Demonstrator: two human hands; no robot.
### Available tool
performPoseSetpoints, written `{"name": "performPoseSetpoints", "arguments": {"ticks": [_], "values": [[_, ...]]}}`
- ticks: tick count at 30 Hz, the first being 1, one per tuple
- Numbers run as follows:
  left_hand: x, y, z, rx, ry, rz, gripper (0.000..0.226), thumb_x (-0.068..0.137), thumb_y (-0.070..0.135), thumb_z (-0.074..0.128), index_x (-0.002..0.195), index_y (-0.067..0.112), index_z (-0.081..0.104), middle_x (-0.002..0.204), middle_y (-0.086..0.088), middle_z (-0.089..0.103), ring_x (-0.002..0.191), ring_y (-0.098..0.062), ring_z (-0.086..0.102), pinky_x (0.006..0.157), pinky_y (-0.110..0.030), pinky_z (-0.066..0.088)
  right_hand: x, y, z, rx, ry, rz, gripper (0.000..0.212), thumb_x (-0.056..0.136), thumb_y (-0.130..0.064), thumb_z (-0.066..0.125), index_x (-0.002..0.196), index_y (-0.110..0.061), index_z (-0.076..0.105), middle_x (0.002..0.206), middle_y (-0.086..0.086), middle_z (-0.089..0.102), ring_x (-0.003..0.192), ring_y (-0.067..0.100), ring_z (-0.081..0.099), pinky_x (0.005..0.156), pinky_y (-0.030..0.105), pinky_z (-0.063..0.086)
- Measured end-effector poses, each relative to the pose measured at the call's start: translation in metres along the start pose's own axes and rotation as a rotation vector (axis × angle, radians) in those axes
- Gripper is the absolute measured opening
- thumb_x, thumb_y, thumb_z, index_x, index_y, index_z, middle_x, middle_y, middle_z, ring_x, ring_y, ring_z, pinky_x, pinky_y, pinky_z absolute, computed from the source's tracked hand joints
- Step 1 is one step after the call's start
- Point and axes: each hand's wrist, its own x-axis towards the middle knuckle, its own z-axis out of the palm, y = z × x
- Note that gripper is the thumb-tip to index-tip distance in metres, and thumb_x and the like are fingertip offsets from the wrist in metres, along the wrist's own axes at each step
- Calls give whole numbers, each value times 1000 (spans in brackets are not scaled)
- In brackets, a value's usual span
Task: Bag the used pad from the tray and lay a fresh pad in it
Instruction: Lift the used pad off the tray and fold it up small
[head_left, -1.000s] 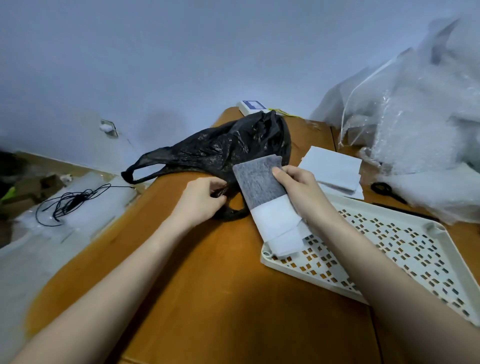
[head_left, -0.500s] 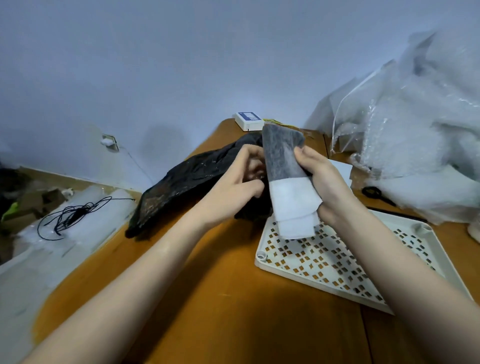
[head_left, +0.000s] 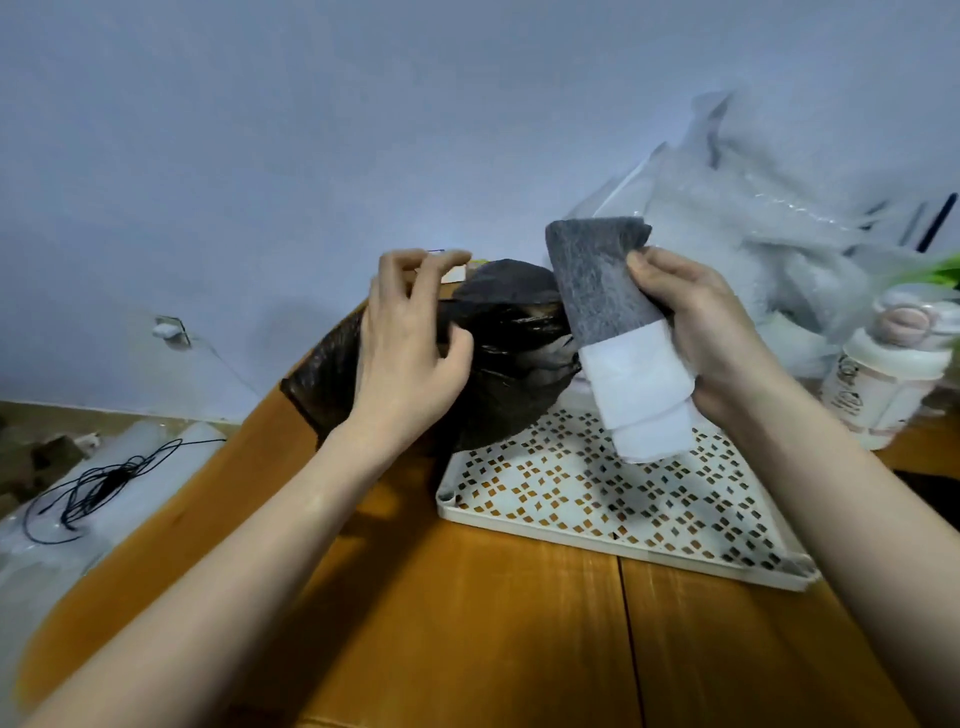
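A person's two bare hands work above a wooden table (head_left: 467, 623); the right hand (head_left: 696, 322) grips a folded used pad (head_left: 613, 332) (grey on top, white below), thumb pressed to its front, fingers curled behind, holding it upright above a white perforated tray (head_left: 597, 499); the left hand (head_left: 410, 353) holds a black plastic bag (head_left: 514, 364) just beside the pad, thumb against the plastic, upper fingers spread; a white bottle (head_left: 878, 379) stands at the right.
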Motion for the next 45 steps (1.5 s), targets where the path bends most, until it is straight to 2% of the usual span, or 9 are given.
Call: {"name": "performPoseSetpoints", "arguments": {"ticks": [4, 9, 18, 24, 27, 30, 36, 40, 45], "values": [[5, 9, 10, 308, -83, 56, 72, 74, 1, 57, 140, 24, 38, 142, -11, 33, 123, -32, 37, 95, -44, 41, -14, -11, -22, -15, 18, 1, 24, 94, -9, 44, 73, -10, 55, 51, -6, 63, 46, 6, 60, 45, 16, 47], [10, 10, 19, 415, -90, 53, 21, 87, 24, 59, 105, 28, 69, 135, 6, 55, 125, -29, 39, 87, -43, 33, -26, -20, -50, -74, 91, 4, 24, 93, -11, 47, 71, -12, 56, 53, -5, 60, 47, 8, 57, 49, 18, 46], [25, 29, 21, 148, -198, 9, 26, 86, 30, 37, 105, 31, 56, 101, -4, 68, 98, -37, 60, 77, -45, 49, -30, -33, -71, -207, 369, -181, 18, 95, -22, 48, 78, -22, 55, 80, -3, 60, 69, 8, 60, 62, 25, 50], [30, 40, 19, -246, -347, -144, 28, 94, 12, 40, 109, 29, 56, 93, 19, 64, 88, -12, 60, 77, -28, 43, -34, -33, -46, -281, 339, -435, 10, 91, -25, 47, 95, -20, 54, 97, -1, 61, 96, 12, 58, 82, 26, 51], [28, 52, 12, -488, -406, -193, 40, 92, 2, 36, 109, 29, 60, 105, 15, 67, 101, -5, 61, 94, -26, 46, -36, -20, -24, -393, 270, -466, 10, 89, -16, 50, 98, -18, 52, 92, -6, 58, 86, 1, 59, 78, 19, 49], [29, 61, 1, -614, -508, -203, 40, 90, 5, 35, 108, 23, 66, 107, 9, 70, 102, -2, 63, 92, -25, 46, -33, 3, -13, -488, 242, -410, 10, 85, -22, 50, 89, -31, 47, 88, -14, 57, 87, 19, 64, 77, 34, 51], [26, 49, -5, -562, -622, -58, 44, 84, 21, 67, 125, 23, 53, 122, 14, 62, 114, 2, 57, 96, -20, 46, -24, 20, 1, -481, 249, -354, 10, 87, -21, 51, 97, -21, 52, 88, -13, 61, 85, 23, 66, 81, 42, 52], [26, 40, -4, -503, -428, -58, 35, 82, 21, 72, 110, 32, 56, 107, 24, 63, 100, 11, 60, 87, -12, 48, -22, 25, -1, -662, 194, -352, 37, 81, -30, 59, 117, -19, 54, 113, -3, 52, 111, 13, 52, 99, 41, 45], [29, 30, -10, -506, -324, -93, 30, 81, 18, 73, 99, 36, 58, 100, 23, 65, 92, 12, 62, 82, -13, 50, -19, 45, -20, -980, 55, -117, 113, 63, -41, 79, 147, -31, 5, 153, 7, 15, 142, 19, 14, 117, 42, 17]]}}
